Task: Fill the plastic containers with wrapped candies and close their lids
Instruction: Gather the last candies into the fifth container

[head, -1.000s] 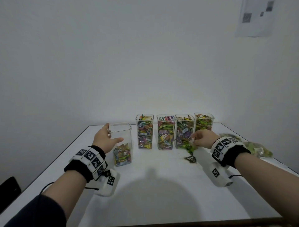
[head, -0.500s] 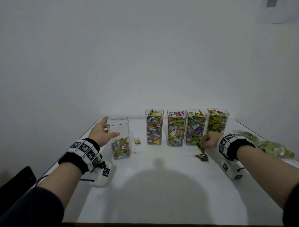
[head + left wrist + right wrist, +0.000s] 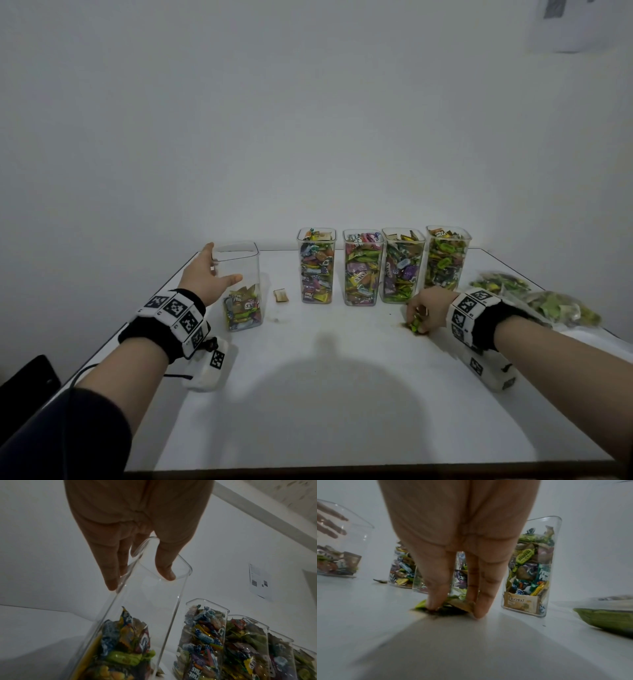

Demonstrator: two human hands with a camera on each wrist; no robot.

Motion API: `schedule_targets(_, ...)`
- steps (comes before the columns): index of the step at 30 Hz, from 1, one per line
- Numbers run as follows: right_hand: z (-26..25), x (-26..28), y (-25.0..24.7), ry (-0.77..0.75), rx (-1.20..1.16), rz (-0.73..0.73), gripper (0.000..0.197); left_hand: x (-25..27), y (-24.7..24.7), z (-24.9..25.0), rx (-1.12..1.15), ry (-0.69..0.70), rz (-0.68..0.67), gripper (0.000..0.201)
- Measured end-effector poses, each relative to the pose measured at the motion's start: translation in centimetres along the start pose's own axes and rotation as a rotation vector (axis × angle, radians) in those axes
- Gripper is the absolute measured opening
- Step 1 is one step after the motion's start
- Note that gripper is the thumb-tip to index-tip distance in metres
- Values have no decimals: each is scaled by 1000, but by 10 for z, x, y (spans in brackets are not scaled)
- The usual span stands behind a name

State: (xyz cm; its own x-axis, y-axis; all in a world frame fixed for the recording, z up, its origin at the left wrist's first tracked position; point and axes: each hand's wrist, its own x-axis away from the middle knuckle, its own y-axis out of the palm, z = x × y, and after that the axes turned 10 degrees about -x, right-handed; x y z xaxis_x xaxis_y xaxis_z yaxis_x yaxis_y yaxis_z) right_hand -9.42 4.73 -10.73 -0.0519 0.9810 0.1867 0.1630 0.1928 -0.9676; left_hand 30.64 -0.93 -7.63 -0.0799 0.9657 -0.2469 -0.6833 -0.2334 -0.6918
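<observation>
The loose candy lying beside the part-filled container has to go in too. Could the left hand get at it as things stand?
Probably yes, once it lets go. The left hand holds the part-filled container, and the loose candy lies on bare table just right of that, with nothing between them.

You have five clear plastic containers [image 3: 363, 267] on one tabletop [image 3: 342, 394]: four stand packed to the rim with wrapped candies, and one container [image 3: 239, 284] at the left is only filled near its bottom. None of the five shows a lid. One loose candy [image 3: 280, 295] lies alone between the left container and the row of four. Two plastic bags of green candies [image 3: 548, 305] sit at the right edge. Your two hands are in view: left hand [image 3: 209, 281], right hand [image 3: 428, 310]. The few candies under your right fingers can't be counted.
</observation>
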Motion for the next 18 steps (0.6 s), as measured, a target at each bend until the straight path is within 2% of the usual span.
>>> schedule_targets(5,-9,3,-1,-25,26,-15,27,2,3,2,-66,11,37,91)
schedule_targets(8,-18,8,-2,-50,6,52,26,9,6,8,-152,56,190,91)
schedule_targets(12,-32,15,-7,-120,-120,203,24,28,18,25,-167,339,384,75)
schedule_targets(13,-37,17,-9,-147,-168,250,24,33,23,31,-150,412,386,70)
schedule_targets(15,-48,22,-15,-196,-282,346,24,38,34,44,-108,504,304,59)
schedule_targets(18,-68,28,-27,-265,-475,478,25,37,52,58,-129,457,33,44)
